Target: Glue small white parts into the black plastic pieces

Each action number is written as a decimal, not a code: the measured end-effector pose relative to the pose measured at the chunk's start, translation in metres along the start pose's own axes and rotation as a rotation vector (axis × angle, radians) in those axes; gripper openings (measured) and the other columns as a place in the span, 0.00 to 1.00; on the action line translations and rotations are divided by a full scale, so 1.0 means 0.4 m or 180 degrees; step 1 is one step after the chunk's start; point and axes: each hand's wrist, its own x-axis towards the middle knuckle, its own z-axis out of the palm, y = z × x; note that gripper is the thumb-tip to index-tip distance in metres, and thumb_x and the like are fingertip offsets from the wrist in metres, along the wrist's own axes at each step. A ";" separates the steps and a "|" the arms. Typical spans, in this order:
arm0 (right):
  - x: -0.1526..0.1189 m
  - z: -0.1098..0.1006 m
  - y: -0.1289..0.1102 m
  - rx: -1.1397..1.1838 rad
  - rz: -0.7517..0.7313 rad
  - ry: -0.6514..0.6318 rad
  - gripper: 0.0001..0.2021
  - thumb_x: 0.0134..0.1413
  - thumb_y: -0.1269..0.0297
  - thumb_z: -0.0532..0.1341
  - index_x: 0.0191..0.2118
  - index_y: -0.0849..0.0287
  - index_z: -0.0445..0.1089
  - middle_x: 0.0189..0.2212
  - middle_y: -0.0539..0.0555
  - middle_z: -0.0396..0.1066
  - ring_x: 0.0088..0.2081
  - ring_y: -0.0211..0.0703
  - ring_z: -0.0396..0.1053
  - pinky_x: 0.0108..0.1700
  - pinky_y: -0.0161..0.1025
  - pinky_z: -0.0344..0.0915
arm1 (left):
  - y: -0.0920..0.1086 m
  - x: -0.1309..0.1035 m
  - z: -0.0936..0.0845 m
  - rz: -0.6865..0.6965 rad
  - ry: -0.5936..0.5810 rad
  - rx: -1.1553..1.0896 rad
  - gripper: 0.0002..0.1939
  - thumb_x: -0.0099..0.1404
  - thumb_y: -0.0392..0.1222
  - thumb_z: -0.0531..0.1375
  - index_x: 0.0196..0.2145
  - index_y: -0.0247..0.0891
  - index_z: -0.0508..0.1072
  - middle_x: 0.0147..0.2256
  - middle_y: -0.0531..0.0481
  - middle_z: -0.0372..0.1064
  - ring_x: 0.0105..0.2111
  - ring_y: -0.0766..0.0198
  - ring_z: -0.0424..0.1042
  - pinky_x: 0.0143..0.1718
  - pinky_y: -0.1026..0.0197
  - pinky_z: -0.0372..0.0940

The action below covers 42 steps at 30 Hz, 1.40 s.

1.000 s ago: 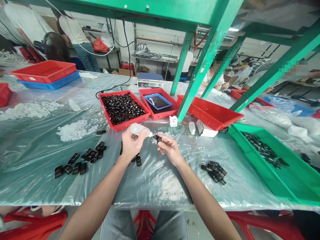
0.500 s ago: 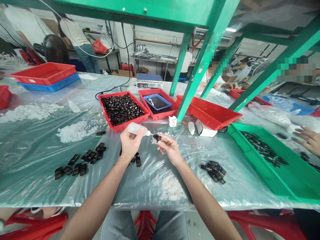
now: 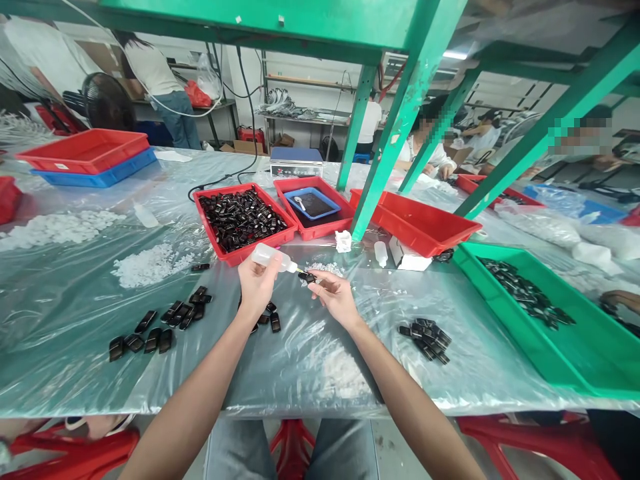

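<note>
My left hand [image 3: 257, 283] is wrapped round a translucent squeeze bottle [image 3: 273, 258], tilted so that its thin tip points right. The tip meets or nearly meets a small black piece [image 3: 307, 277], which my right hand [image 3: 336, 297] pinches between its fingers. Beneath and beside my left hand several black pieces [image 3: 275, 323] lie on the plastic-covered table, some hidden by the hand. A red tray [image 3: 220, 247] full of similar black pieces stands just behind the bottle. Small white bits [image 3: 327, 268] are scattered behind my right hand.
Black pieces lie at left [image 3: 165, 340] and right [image 3: 427, 339]. White granules [image 3: 150, 265] are heaped at left. A green tray [image 3: 525, 347] stands at right, near a co-worker's hand [image 3: 623, 300]. Behind are a red tray [image 3: 420, 223], a scale [image 3: 297, 162] and a green post [image 3: 385, 133].
The black piece has turned in my right hand and sits slightly lower and further left. The bottle has shifted a little left. At the right edge, the co-worker's hand has moved lower.
</note>
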 end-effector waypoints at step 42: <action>-0.009 0.003 0.014 -0.0640 -0.0429 0.0031 0.14 0.55 0.58 0.66 0.46 0.55 0.79 0.41 0.56 0.78 0.25 0.38 0.69 0.23 0.35 0.61 | -0.011 0.006 -0.010 0.0041 -0.0513 0.0257 0.15 0.62 0.50 0.64 0.29 0.34 0.75 0.26 0.47 0.74 0.26 0.62 0.73 0.29 0.63 0.67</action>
